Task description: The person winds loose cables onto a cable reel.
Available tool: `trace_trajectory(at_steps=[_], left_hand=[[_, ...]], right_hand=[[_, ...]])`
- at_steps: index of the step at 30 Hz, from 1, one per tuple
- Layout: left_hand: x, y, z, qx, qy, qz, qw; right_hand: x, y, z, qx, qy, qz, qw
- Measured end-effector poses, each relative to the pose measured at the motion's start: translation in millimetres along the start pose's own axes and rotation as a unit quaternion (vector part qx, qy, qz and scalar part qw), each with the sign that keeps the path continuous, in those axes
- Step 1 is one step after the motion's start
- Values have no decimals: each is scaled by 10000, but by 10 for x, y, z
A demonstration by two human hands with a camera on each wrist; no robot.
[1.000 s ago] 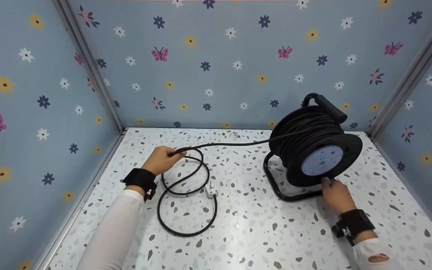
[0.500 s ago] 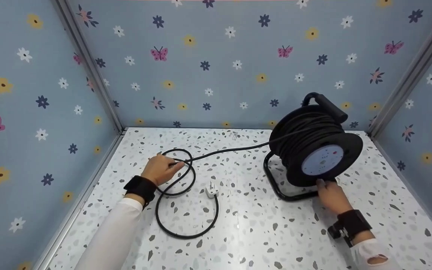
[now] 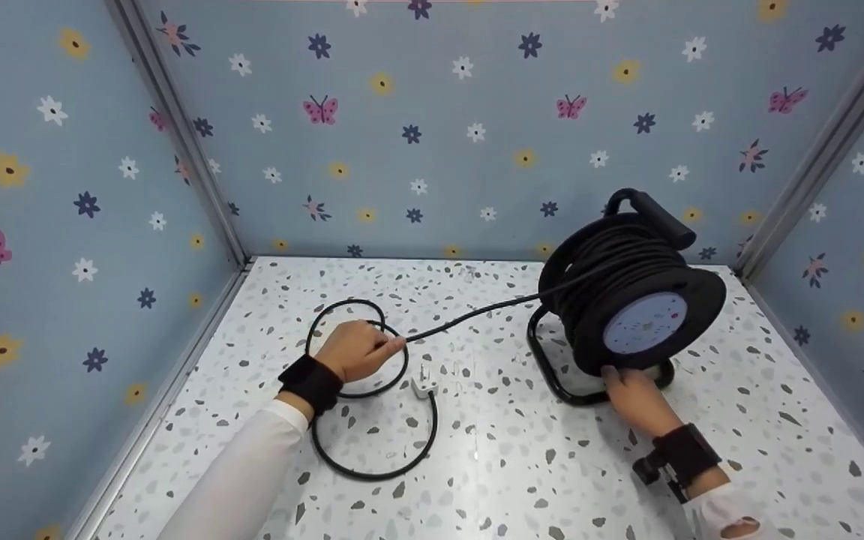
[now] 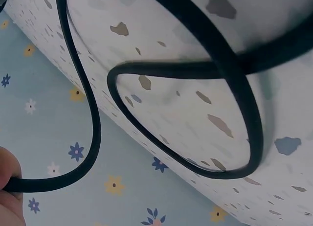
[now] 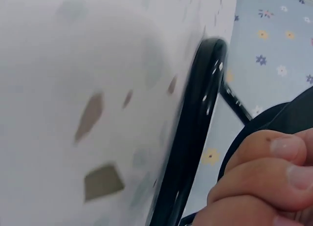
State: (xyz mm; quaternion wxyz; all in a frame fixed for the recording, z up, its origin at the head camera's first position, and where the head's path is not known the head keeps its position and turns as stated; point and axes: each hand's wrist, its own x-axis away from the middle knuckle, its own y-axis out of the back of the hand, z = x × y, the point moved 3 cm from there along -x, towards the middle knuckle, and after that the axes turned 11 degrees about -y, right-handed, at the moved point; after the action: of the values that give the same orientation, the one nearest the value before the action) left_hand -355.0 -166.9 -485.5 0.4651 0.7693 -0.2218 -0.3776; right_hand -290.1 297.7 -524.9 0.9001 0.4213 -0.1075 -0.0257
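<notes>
In the head view a black cable reel (image 3: 631,277) with a pale round socket panel (image 3: 646,322) stands at the right on a tubular frame (image 3: 552,382). My right hand (image 3: 640,401) grips the lower edge of the drum with curled fingers; the exact hold is partly hidden. Black cable (image 3: 477,311) runs from the drum leftward to my left hand (image 3: 357,351), which pinches it between thumb and fingers. Beyond that hand, loose cable (image 4: 186,69) lies in loops on the tabletop. Its end carries a white plug (image 3: 424,384), pins upward, between the two hands.
The white speckled tabletop (image 3: 492,450) is walled at the back and both sides by blue panels (image 3: 447,187) with flowers and butterflies. Metal posts (image 3: 192,150) mark the corners. The reel's carrying handle (image 3: 661,217) rises toward the back wall.
The drum has turned slightly clockwise, and my right hand has moved left along its lower edge. My left hand dipped nearer, then went right toward the reel with the cable.
</notes>
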Motion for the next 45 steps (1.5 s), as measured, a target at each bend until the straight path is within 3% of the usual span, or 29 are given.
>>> trace_trajectory(at_steps=[7, 14, 20, 29, 41, 45], left_hand=[[-153, -77, -133, 9, -494, -451, 9978], [-352, -145, -281, -80, -902, -1000, 9909], [-549, -209, -477, 28, -1022, -930, 9904], [-849, -272, -698, 239, -859, -1027, 9907], [-1265, -462, -1082, -295, -679, -669, 9950], [-1401, -478, -1199, -353, -637, -625, 9954]], right_hand=[[51, -54, 147, -416, -161, 100, 9990], [141, -36, 374, -857, 156, -45, 9962], [210, 42, 567, -1147, 364, -183, 9926], [266, 279, 790, -1574, 648, -336, 9848], [267, 658, 891, -1867, 913, -996, 9731], [226, 788, 857, -2103, 881, -1033, 9682]])
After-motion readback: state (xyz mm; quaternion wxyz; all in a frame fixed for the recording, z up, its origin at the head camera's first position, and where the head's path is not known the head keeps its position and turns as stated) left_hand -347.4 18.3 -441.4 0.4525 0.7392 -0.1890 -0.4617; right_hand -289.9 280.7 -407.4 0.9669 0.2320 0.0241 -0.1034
